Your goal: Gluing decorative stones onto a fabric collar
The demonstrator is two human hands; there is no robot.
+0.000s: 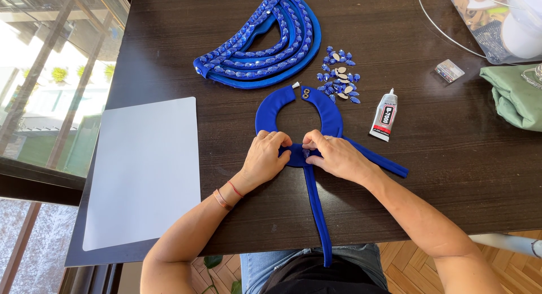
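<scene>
Clearly the work is part way through, judging by how things lie. A blue fabric collar (327,110), shaped as an open ring, lies flat in the middle of the dark bench (451,175), its two free ends pointing to the far side with a small metal clasp piece on each. Both hands press on its near edge: the left hand (266,158) and the right hand (334,155) have fingers curled down onto the cloth, pinching at the spot where two long blue straps (316,209) join the ring. One strap runs toward the person and hangs off the near edge of the bench; the other slants off to the right.

The collar itself bears no stones that I can see, while farther off lies a finished-looking beaded blue piece (265,45) covered in rows of gems. Between the two, just right of the collar's ends, sits a loose pile of blue gems (339,76), and a glue tube (384,116) lies to the right of the collar, apart from it. So the ring seems still bare, with gems and glue waiting.

What the fingertips hold at the join is hidden under the hands; something small and pale may be there, but I cannot tell. A white sheet (144,170) lies at the left. At the far right a clear bag (497,23) and a green cloth (516,96) are cut off by the frame.
</scene>
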